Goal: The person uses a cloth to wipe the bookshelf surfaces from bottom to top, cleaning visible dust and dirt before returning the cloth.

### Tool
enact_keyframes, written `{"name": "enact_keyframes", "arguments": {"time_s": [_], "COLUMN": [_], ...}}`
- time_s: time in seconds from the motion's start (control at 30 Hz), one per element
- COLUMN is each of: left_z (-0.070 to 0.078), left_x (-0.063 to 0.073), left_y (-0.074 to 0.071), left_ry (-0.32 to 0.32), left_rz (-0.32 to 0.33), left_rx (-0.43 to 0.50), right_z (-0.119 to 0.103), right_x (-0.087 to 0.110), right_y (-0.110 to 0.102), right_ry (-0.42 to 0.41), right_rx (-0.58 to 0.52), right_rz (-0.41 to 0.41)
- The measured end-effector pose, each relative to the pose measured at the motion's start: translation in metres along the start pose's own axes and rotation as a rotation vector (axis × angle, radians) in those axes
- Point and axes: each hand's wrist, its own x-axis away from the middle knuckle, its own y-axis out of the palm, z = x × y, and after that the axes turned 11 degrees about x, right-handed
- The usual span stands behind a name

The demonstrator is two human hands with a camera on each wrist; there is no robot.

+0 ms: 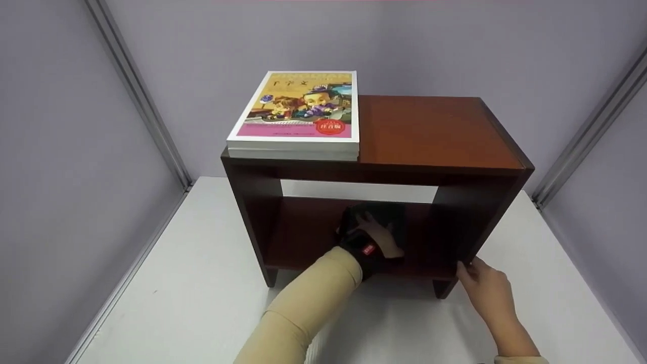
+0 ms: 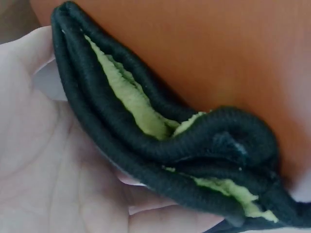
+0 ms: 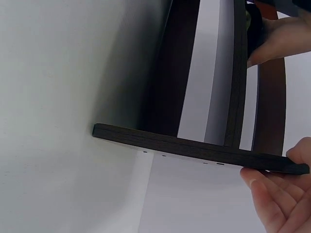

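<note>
My left hand (image 1: 376, 235) reaches into a small reddish-brown wooden shelf unit (image 1: 434, 134), over its lower board (image 1: 298, 232). It holds a folded dark cloth (image 2: 204, 150); yellow-green, fuzzy material shows between the folds in the left wrist view. In that view the palm faces the cloth, the thumb lies at its upper end and the fingers pass beneath it. Seen from the head, the cloth blends into the dark compartment. My right hand (image 1: 488, 288) grips the unit's right side panel (image 3: 194, 149), thumb on one face and fingers on the other.
A stack of books (image 1: 298, 114) with a colourful cover on top lies on the left half of the unit's top. The unit stands on a white table (image 1: 167, 293). Pale partition walls (image 1: 91, 162) with metal corner posts enclose the left, back and right sides.
</note>
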Motion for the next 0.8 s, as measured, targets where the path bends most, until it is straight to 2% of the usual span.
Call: {"name": "enact_keyframes", "arguments": {"time_s": [0.03,0.07,0.13,0.27,0.4,0.5,0.67,0.8], "left_z": [-0.012,-0.022,-0.029,-0.030,-0.022,-0.020,-0.017,-0.010], "left_x": [0.023,0.042,0.066,0.089,0.093,0.094,0.092,0.087], "left_y": [-0.021,-0.040,-0.055,-0.059,-0.049,-0.046,-0.048,-0.055], "left_ry": [0.116,0.194,0.228,0.247,0.271,0.279,0.288,0.301], "left_rz": [-0.102,-0.186,-0.199,-0.208,-0.182,-0.173,-0.206,-0.213], "left_rx": [0.080,0.135,0.165,0.147,0.100,0.101,0.112,0.106], "right_z": [0.000,0.001,0.002,0.005,0.007,0.008,0.009,0.008], "right_x": [0.000,0.000,0.000,0.001,0.002,0.003,0.005,0.007], "right_y": [0.000,0.000,0.000,0.000,-0.001,-0.001,-0.003,-0.005], "right_ry": [0.002,0.003,0.006,0.009,0.004,0.001,0.006,0.008], "right_rx": [0.000,0.000,-0.001,0.003,0.017,0.026,0.028,0.029], "right_rz": [-0.005,-0.010,-0.018,-0.010,0.004,0.007,0.006,0.025]}}
